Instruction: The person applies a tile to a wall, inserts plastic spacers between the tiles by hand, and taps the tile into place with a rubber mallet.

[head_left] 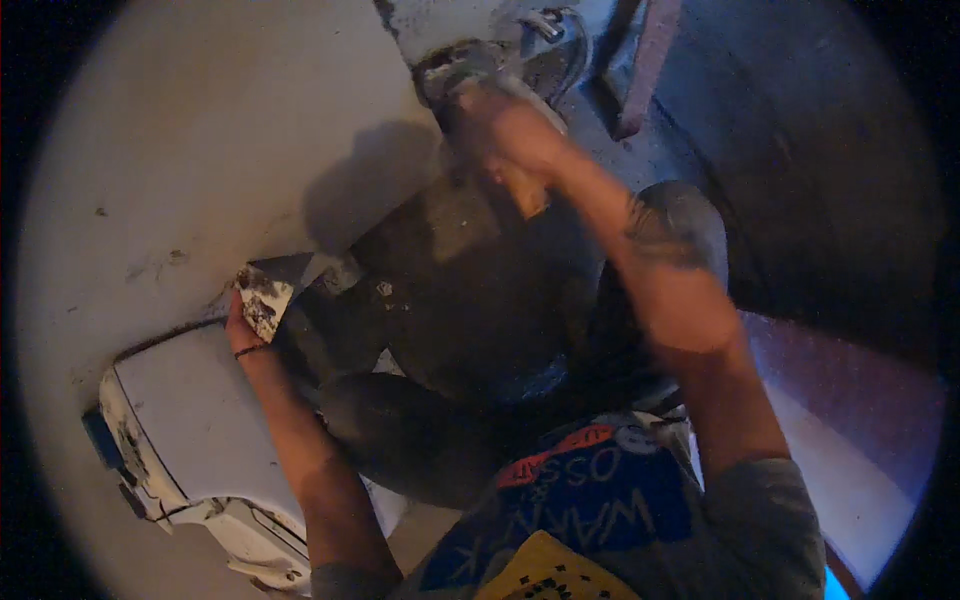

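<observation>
My left hand grips a flat metal plate or scraper smeared with white, brown-flecked material, at the left of centre. My right hand, blurred by motion, reaches to the upper middle, closed on a tool with a tan handle. The tool's far end is too blurred to make out, near a rough dark patch along the edge of the pale surface. A shadow falls on that surface left of my right hand.
A scuffed white boxy panel lies at lower left. A reddish upright bar and a curved grey fitting are at the top right. My bent knee is under my right arm. A dark curved surface fills the right side.
</observation>
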`<state>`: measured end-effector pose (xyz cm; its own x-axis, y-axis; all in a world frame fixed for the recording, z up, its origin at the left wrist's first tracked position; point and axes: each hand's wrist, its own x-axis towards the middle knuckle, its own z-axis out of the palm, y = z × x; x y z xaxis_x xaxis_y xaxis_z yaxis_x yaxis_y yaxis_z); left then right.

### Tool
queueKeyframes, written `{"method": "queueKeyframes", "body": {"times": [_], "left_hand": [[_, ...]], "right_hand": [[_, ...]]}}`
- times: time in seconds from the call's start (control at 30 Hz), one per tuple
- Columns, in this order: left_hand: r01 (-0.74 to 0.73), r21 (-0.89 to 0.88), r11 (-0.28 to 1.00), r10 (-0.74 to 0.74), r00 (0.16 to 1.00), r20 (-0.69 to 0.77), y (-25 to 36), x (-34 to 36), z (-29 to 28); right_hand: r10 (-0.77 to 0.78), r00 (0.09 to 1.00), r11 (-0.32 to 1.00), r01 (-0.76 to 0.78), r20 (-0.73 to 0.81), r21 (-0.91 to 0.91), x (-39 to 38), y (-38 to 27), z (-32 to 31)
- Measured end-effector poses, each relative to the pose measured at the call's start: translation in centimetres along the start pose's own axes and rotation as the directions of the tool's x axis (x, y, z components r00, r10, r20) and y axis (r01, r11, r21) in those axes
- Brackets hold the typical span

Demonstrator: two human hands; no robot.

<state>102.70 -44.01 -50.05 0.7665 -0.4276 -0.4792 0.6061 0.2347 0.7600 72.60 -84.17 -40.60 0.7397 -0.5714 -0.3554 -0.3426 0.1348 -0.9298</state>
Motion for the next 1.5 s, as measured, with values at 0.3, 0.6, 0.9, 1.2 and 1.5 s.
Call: {"method": "queueKeyframes", "body": {"times": [0.3, 0.6, 0.9, 1.2, 1.5], "left_hand": [[0.061, 0.143, 0.988, -0.05, 0.996, -0.078, 0.7, -0.4, 1.3], [0.167, 0.94, 0.297, 0.09, 0.975, -0.201, 2.1, -2.6, 0.9], [0.12, -0.289, 0.95, -0.141, 0.989, -0.051, 3.6, -1.1, -2.1], [0.474, -0.832, -0.287, -0.423, 0.717, 0.554, 3.1, -1.0, -2.5], [0.075, 0.319, 0.945, -0.031, 0.99, -0.139, 1.2, -3.4, 3.9]], "right_hand": [[0.254, 0.647, 0.774, 0.31, 0.719, -0.552, -1.7, 3.8, -9.0], [0.094, 0.722, 0.814, 0.34, 0.685, -0.47, -1.5, 26.6, -1.5], [-0.765, 0.595, 0.604, 0.796, -0.245, 0.045, 6.3, 8.8, 2.4], [-0.567, 0.803, 0.822, 0.566, -0.183, -0.065, 6.8, 5.8, 2.8], [-0.548, 0.826, 0.836, 0.547, -0.136, -0.047, 7.7, 6.2, 3.6]]}}
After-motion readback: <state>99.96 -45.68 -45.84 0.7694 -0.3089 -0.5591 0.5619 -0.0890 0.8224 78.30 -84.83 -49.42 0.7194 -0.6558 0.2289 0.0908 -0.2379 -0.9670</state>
